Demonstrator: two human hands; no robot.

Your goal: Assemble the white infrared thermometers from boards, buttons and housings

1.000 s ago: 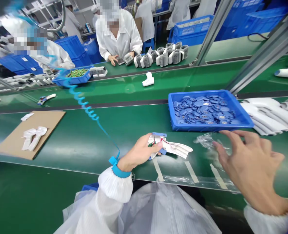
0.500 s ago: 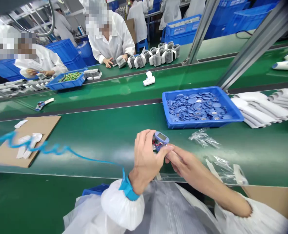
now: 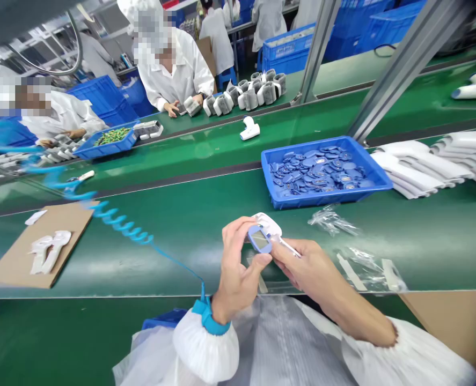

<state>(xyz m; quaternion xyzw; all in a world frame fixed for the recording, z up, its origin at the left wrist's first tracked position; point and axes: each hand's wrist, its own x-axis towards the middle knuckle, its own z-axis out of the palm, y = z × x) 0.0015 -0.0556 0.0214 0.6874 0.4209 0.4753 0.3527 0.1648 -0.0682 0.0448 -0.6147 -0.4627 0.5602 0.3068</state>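
A blue-framed display panel [image 3: 259,239] with a grey screen is between the thumb and fingers of my left hand [image 3: 235,262]. Right behind it shows a white thermometer housing [image 3: 269,223], its open inner side partly visible. My right hand [image 3: 306,268] is closed around the handle of that housing, thumb and fingertips beside the panel. Whether the panel touches the housing is hidden by my fingers. A blue wrist strap [image 3: 211,318] with a coiled cord circles my left wrist.
A blue tray [image 3: 326,199] of blue oval parts stands ahead, with stacked white housings [image 3: 407,166] to its right. Clear plastic bits [image 3: 332,220] lie near my right hand. Cardboard [image 3: 20,262] with white shells [image 3: 50,252] lies left. Co-workers [image 3: 173,64] sit across the belt.
The display panel has turned and shifted left, its screen now facing me. More of the white housing shows behind it. The coiled cord has swung upward, and the view has shifted slightly.
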